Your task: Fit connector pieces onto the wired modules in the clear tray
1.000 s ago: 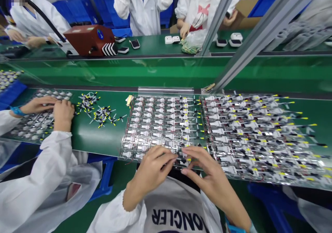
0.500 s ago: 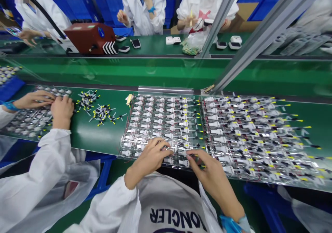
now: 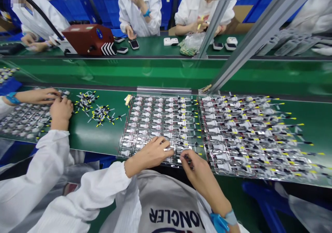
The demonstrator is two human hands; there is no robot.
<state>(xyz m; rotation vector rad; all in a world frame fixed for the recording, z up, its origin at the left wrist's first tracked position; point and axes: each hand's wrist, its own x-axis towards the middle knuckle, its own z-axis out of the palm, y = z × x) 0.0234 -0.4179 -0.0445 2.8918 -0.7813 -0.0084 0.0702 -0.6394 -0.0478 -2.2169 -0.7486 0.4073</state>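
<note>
Wired modules [image 3: 158, 122] with yellow-tipped leads fill my head-camera view, packed in tight rows inside a clear blister tray [image 3: 163, 90] at the near edge of the green conveyor belt [image 3: 85, 139]. Left hand [image 3: 146, 155] lies across the front rows, its fingers [image 3: 166, 145] curled down onto the modules. I can't tell whether they're holding one or only steadying the tray. Right hand [image 3: 201, 172] sits just beside it in a narrow pinch at the front row, wearing a blue wristband [image 3: 220, 221], but whatever lies between the fingertips is too hidden to call.

That tray looks parked close to the body so both hands can reach the front rows, and the even spacing seems meant to keep each module separate. A second clear tray [image 3: 272, 179] of wired modules sits just to the right. Over on the left, a co-worker's hands [image 3: 61, 110] work above a third tray [image 3: 23, 126], with loose black-and-yellow parts [image 3: 101, 115] heaped on the belt between that tray and mine. Across the far bench, I've got a red enclosure [image 3: 88, 39] and a clear plastic bag [image 3: 193, 44] holding green-and-yellow parts, with blue crates [image 3: 75, 10] stacked behind.
</note>
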